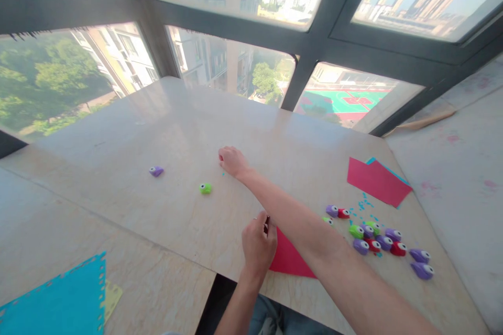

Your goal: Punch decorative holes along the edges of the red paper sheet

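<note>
My left hand (259, 243) is closed at the upper left edge of a red sheet of paper (291, 259), its fingertips pinching there. Reaching across above it, my right arm passes over the paper and hides part of it. My right hand (232, 161) is curled shut low over the tabletop; what its fingers hold, if anything, is hidden. Close below that hand lies a tiny blue paper bit (223, 173). A green craft punch (205, 188) stands to its lower left, and a purple craft punch (156, 171) sits farther left.
Several purple, green and red craft punches (384, 242) cluster at the right, with scattered blue paper bits (363, 203) behind them. Red and blue sheets (378, 180) lie near the wall. A blue sheet with punched edges (58, 298) rests front left over a yellow one (112, 297). Windows border the table.
</note>
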Action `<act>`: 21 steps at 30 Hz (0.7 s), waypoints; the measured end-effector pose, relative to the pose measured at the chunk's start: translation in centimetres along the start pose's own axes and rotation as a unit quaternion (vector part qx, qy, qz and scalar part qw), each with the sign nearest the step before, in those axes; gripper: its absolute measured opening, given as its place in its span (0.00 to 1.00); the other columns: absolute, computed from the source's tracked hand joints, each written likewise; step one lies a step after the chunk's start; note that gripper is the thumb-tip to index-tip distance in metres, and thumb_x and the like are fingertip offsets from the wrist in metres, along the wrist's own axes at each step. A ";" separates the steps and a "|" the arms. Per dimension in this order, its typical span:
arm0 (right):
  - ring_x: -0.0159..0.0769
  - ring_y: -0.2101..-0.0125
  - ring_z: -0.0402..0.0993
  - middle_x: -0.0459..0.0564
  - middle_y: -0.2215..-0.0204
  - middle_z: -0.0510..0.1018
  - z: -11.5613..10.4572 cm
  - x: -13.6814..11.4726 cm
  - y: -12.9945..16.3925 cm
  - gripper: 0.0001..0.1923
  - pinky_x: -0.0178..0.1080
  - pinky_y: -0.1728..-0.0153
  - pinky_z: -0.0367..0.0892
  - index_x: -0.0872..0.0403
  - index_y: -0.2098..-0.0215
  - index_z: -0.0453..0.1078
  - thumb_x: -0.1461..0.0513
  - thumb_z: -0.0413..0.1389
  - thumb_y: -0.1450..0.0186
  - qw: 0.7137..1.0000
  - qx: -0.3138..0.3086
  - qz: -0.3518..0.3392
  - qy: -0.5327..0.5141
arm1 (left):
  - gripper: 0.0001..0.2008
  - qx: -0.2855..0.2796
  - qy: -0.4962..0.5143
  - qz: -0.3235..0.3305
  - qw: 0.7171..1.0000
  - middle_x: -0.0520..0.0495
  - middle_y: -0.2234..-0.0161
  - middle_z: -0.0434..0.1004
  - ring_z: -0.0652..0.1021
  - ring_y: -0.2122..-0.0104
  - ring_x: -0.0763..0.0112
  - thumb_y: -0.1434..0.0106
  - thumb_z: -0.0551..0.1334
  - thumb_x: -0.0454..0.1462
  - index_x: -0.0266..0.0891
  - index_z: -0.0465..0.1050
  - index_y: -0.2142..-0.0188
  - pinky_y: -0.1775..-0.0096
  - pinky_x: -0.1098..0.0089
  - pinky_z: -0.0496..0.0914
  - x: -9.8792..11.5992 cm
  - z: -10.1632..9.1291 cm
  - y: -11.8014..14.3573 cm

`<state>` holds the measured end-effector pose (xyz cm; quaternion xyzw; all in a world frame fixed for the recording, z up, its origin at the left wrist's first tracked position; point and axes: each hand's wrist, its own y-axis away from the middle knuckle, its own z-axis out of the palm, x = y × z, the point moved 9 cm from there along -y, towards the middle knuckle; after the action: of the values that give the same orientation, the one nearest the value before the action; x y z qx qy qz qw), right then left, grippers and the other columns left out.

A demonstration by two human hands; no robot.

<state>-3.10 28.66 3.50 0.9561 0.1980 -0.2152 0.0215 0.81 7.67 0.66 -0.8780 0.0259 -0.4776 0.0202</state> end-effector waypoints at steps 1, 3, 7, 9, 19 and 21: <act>0.37 0.60 0.71 0.55 0.60 0.78 0.0 0.1 0.2 0.08 0.37 0.59 0.62 0.57 0.60 0.71 0.69 0.51 0.35 1.000 0.000 0.002 -0.008 | 0.11 0.002 0.000 0.002 1.000 0.49 0.78 0.75 0.73 0.78 0.70 0.35 0.53 0.36 0.41 0.70 0.71 0.73 0.71 0.59 0.0 0.0 0.0; 0.35 0.62 0.72 0.53 0.61 0.79 -0.2 0.5 0.7 0.13 0.35 0.62 0.63 0.56 0.56 0.69 0.71 0.50 0.36 1.000 0.004 0.006 -0.027 | 0.11 0.003 0.004 0.004 1.000 0.49 0.77 0.76 0.74 0.77 0.70 0.34 0.52 0.37 0.40 0.72 0.69 0.73 0.71 0.60 0.1 -0.1 0.0; 0.36 0.60 0.74 0.53 0.59 0.79 -0.8 1.3 2.2 0.21 0.35 0.61 0.64 0.56 0.47 0.64 0.72 0.52 0.39 0.998 0.013 0.001 -0.063 | 0.14 0.004 0.027 0.002 1.000 0.48 0.73 0.79 0.76 0.74 0.69 0.32 0.52 0.40 0.40 0.75 0.62 0.70 0.71 0.64 0.2 -0.3 -0.1; 0.35 0.59 0.74 0.52 0.58 0.80 -1.4 1.8 3.4 0.25 0.36 0.59 0.65 0.55 0.46 0.64 0.73 0.52 0.41 0.997 0.017 -0.007 -0.081 | 0.15 0.005 0.037 0.001 0.999 0.47 0.71 0.80 0.77 0.73 0.69 0.32 0.51 0.42 0.40 0.76 0.59 0.69 0.70 0.65 0.2 -0.4 -0.1; 0.37 0.61 0.79 0.52 0.62 0.80 -7.7 10.0 22.8 0.22 0.43 0.57 0.73 0.55 0.54 0.68 0.60 0.63 0.46 0.874 0.175 0.099 -0.443 | 0.15 0.017 0.041 -0.002 0.999 0.45 0.64 0.82 0.80 0.66 0.65 0.32 0.52 0.41 0.41 0.76 0.58 0.65 0.70 0.67 0.4 -0.8 -0.2; 0.38 0.61 0.79 0.53 0.61 0.80 -8.5 11.9 28.5 0.21 0.45 0.57 0.74 0.54 0.56 0.70 0.57 0.65 0.46 0.848 0.212 0.144 -0.464 | 0.15 0.021 0.039 -0.001 0.999 0.45 0.64 0.82 0.80 0.66 0.65 0.32 0.52 0.41 0.41 0.76 0.58 0.65 0.69 0.67 0.4 -0.9 -0.3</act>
<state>21.24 7.94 5.00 0.7442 -0.0254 -0.6647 -0.0613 0.29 7.89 1.54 -0.8583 0.0157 -0.5115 0.0376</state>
